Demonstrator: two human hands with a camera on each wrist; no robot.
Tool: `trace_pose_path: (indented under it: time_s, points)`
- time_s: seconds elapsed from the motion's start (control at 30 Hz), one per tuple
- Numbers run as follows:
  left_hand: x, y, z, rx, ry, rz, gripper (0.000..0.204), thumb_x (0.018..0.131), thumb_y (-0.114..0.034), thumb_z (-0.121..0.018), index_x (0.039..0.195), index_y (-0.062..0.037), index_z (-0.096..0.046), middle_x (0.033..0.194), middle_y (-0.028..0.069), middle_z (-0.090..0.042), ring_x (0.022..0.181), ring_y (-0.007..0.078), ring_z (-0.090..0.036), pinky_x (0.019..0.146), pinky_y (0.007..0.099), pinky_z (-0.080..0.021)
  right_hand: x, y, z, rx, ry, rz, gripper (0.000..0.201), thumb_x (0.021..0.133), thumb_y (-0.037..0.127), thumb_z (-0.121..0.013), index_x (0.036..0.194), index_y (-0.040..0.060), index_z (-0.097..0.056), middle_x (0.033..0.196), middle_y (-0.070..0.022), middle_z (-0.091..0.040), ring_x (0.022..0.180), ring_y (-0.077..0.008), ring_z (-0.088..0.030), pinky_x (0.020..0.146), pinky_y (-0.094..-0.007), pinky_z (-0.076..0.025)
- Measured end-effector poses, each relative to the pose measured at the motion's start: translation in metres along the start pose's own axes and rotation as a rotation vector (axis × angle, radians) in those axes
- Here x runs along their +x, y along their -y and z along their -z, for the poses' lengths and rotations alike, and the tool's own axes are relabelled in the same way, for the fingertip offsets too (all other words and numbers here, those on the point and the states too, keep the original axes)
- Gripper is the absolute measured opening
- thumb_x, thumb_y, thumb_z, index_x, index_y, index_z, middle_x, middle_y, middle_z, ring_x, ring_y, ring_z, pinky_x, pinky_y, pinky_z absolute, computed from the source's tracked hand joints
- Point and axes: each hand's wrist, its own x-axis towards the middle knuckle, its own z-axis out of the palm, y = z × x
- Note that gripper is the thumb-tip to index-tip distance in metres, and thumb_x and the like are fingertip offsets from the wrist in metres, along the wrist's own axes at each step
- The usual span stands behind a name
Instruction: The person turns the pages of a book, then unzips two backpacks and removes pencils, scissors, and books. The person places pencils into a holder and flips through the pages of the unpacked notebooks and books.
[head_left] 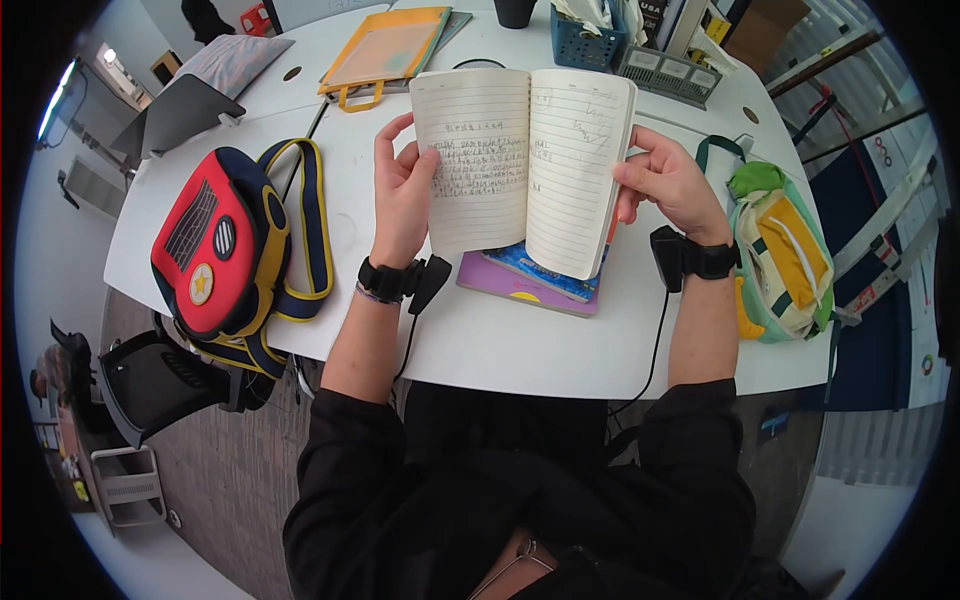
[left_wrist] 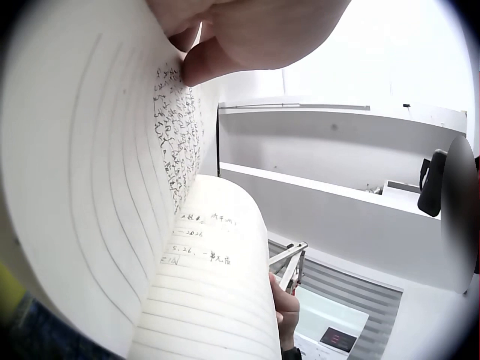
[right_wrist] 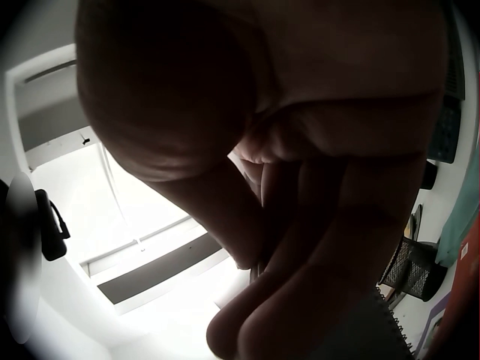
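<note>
An open lined notebook [head_left: 475, 220] is held up over the white table in the head view, with dense handwriting on its left page and a few lines on its right. My left hand [head_left: 403, 200] grips the left edge, thumb over the written page. At the right edge, my right hand [head_left: 675, 185] pinches the pages between thumb and fingers. Beneath the notebook lie a blue book [head_left: 545, 272] and a purple book [head_left: 528, 299], both partly hidden. In the left wrist view, the notebook [left_wrist: 210, 315] curves below my left thumb. Dark shadow covers my right hand [right_wrist: 300, 150] in the right wrist view.
A red and navy backpack [head_left: 205, 250] lies on the left, its strap toward the middle. On the right rests a green and yellow bag [head_left: 785, 250]. Orange folders [head_left: 390, 50], a blue basket [head_left: 585, 48] and a grey wire rack [head_left: 668, 78] stand farther back.
</note>
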Motion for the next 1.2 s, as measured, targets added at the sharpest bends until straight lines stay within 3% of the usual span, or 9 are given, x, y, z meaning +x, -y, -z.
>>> trace_pose_path:
  time_s: [0.2, 0.27, 0.37, 0.8, 0.87, 1.2]
  points:
    - [0.0000, -0.0001, 0.0038, 0.088, 0.023, 0.009, 0.052, 0.094, 0.001, -0.045, 0.141, -0.0066, -0.025, 0.113, 0.0158, -0.063, 0.101, 0.0149, -0.059, 0.088, 0.0303, -0.049, -0.0004, 0.0026, -0.0047, -0.020, -0.004, 0.001, 0.030, 0.091, 0.015, -0.062, 0.115, -0.0009, -0.053, 0.080, -0.0066, -0.068, 0.059, -0.0103, -0.065, 0.054, -0.0212, -0.050]
    - [0.0002, 0.0008, 0.0038, 0.085, 0.021, 0.004, 0.052, 0.094, 0.001, -0.045, 0.141, -0.0067, -0.024, 0.112, 0.0157, -0.063, 0.101, 0.0150, -0.060, 0.088, 0.0304, -0.049, 0.0007, 0.0006, -0.0033, -0.033, 0.001, 0.000, 0.042, 0.093, 0.016, -0.060, 0.128, -0.0025, -0.046, 0.080, -0.0086, -0.068, 0.056, -0.0104, -0.064, 0.054, -0.0232, -0.052]
    - [0.0002, 0.0016, 0.0043, 0.083, 0.024, 0.001, 0.052, 0.094, 0.001, -0.045, 0.141, -0.0068, -0.024, 0.112, 0.0156, -0.063, 0.101, 0.0149, -0.060, 0.088, 0.0305, -0.049, -0.0005, 0.0020, -0.0039, -0.017, 0.011, 0.007, 0.031, 0.091, 0.015, -0.061, 0.117, -0.0010, -0.053, 0.081, -0.0068, -0.068, 0.059, -0.0105, -0.065, 0.055, -0.0214, -0.050]
    - [-0.0001, 0.0006, 0.0034, 0.083, 0.026, 0.008, 0.052, 0.094, 0.000, -0.045, 0.141, -0.0073, -0.025, 0.113, 0.0156, -0.063, 0.102, 0.0146, -0.059, 0.089, 0.0303, -0.048, -0.0003, 0.0022, -0.0056, -0.040, 0.016, 0.031, 0.033, 0.091, 0.014, -0.061, 0.119, -0.0017, -0.052, 0.081, -0.0063, -0.068, 0.060, -0.0103, -0.064, 0.056, -0.0219, -0.050]
    - [-0.0002, 0.0003, 0.0032, 0.080, 0.026, 0.009, 0.052, 0.094, 0.000, -0.045, 0.141, -0.0073, -0.025, 0.113, 0.0156, -0.062, 0.102, 0.0146, -0.059, 0.089, 0.0303, -0.048, 0.0008, 0.0010, -0.0051, -0.053, -0.001, 0.042, 0.039, 0.092, 0.013, -0.060, 0.126, -0.0027, -0.048, 0.081, -0.0073, -0.067, 0.057, -0.0104, -0.063, 0.055, -0.0230, -0.052]
    - [-0.0006, 0.0004, 0.0008, 0.075, 0.001, -0.005, 0.049, 0.094, 0.000, -0.046, 0.140, -0.0061, -0.029, 0.105, 0.0136, -0.065, 0.095, 0.0130, -0.061, 0.083, 0.0278, -0.049, 0.0035, -0.0045, -0.0029, -0.029, -0.005, 0.065, 0.032, 0.093, 0.013, -0.059, 0.121, -0.0022, -0.051, 0.080, -0.0062, -0.067, 0.057, -0.0090, -0.061, 0.056, -0.0215, -0.050]
